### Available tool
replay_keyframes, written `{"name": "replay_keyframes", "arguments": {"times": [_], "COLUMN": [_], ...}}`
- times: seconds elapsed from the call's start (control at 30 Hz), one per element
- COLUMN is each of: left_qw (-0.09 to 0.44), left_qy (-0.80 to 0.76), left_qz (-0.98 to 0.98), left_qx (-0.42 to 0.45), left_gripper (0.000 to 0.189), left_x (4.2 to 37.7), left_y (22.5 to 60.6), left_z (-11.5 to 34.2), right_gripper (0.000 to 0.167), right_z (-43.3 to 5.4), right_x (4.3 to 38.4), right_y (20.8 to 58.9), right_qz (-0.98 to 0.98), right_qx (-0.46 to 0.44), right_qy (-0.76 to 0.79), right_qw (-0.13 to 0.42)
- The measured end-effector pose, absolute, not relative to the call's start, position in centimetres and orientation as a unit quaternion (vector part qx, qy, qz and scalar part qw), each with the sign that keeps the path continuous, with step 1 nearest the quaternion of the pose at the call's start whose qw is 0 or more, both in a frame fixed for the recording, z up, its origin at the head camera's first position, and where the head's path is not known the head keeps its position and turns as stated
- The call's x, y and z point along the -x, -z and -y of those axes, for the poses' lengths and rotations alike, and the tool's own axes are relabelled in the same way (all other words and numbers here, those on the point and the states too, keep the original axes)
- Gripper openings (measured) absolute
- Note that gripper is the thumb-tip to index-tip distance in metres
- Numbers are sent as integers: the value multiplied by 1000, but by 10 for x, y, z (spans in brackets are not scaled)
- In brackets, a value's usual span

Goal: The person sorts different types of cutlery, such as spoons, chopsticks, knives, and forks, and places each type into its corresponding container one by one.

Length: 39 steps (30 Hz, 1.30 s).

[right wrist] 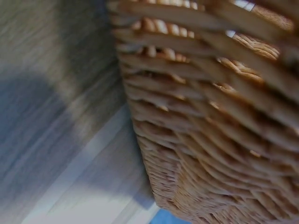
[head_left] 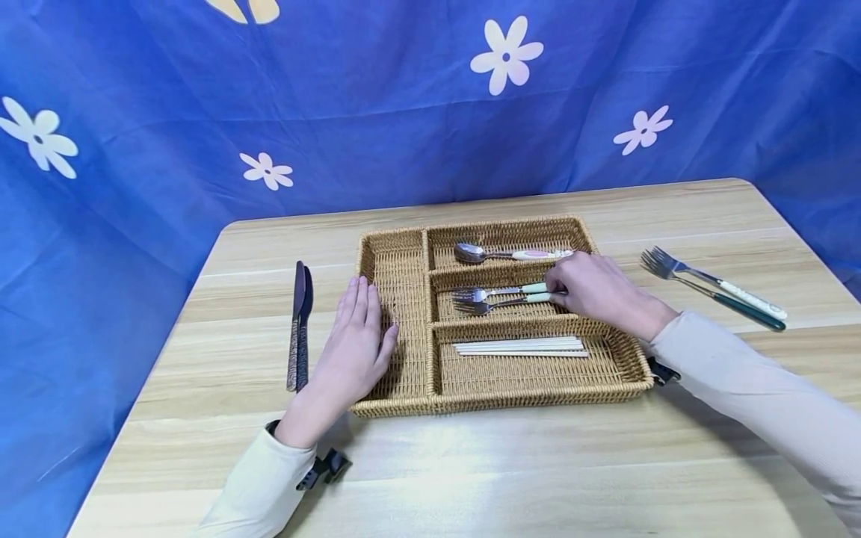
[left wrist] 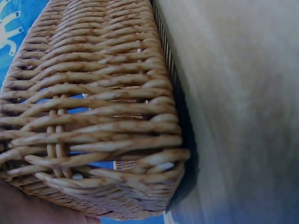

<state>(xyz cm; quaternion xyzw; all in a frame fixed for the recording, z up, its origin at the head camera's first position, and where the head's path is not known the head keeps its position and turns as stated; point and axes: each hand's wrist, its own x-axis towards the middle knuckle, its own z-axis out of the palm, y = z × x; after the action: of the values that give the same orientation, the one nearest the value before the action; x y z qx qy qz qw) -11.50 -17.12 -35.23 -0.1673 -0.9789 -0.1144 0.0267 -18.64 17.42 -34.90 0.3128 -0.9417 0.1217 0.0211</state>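
Note:
My right hand (head_left: 595,291) reaches into the middle compartment of a woven cutlery tray (head_left: 538,397). Its curled fingers pinch the handle end of a fork (head_left: 479,307) with a pale green handle; the very end is hidden by the fingers. Beside it in that compartment lies a second pale-green-handled fork (head_left: 494,291), tines to the left. My left hand (head_left: 353,344) rests over the tray's left rim with straight fingers and the thumb apart. Both wrist views show mostly the tray's woven outer wall (left wrist: 103,112).
In the tray's back compartment is a spoon (head_left: 469,252); white chopsticks (head_left: 518,347) lie in the front one. Two dark knives (head_left: 303,329) lie left of the tray. On the right are a dark-green-handled fork (head_left: 747,310) and a white-handled fork (head_left: 753,297). A blue curtain (head_left: 403,134) hangs behind.

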Motion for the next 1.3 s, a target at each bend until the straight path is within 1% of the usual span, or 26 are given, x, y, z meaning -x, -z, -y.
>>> {"name": "replay_keyframes", "arguments": {"times": [0.3,0.53,0.7,0.83,0.93,1.0,1.13,1.23,1.3], "left_qw": [28,30,29,26,25,24,24,24,25], "left_qy": [116,118,116,115,115,115,115,116,117], "left_qz": [978,978,978,978,979,978,979,979,979], "left_qx": [170,171,173,170,169,170,169,167,166], "left_gripper": [67,68,68,68,68,67,65,64,63], "left_x": [115,116,116,116,116,115,115,115,114], "left_y": [353,354,354,353,353,352,352,352,352], "left_z": [170,170,170,170,171,171,172,172,171], "right_gripper": [8,8,9,13,11,11,8,4,5], "right_z": [-177,-177,-188,-211,-235,-254,-294,-321,-337], "right_x": [185,185,179,172,168,165,157,151,147], "right_y": [348,346,328,309,303,303,314,329,341], "right_qz": [939,943,950,956,960,966,975,980,982], "right_qx": [-322,-308,-282,-247,-217,-188,-136,-110,-100], "right_qy": [-122,-123,-134,-152,-157,-155,-149,-134,-123], "right_qw": [18,10,18,49,80,91,97,99,99]}}
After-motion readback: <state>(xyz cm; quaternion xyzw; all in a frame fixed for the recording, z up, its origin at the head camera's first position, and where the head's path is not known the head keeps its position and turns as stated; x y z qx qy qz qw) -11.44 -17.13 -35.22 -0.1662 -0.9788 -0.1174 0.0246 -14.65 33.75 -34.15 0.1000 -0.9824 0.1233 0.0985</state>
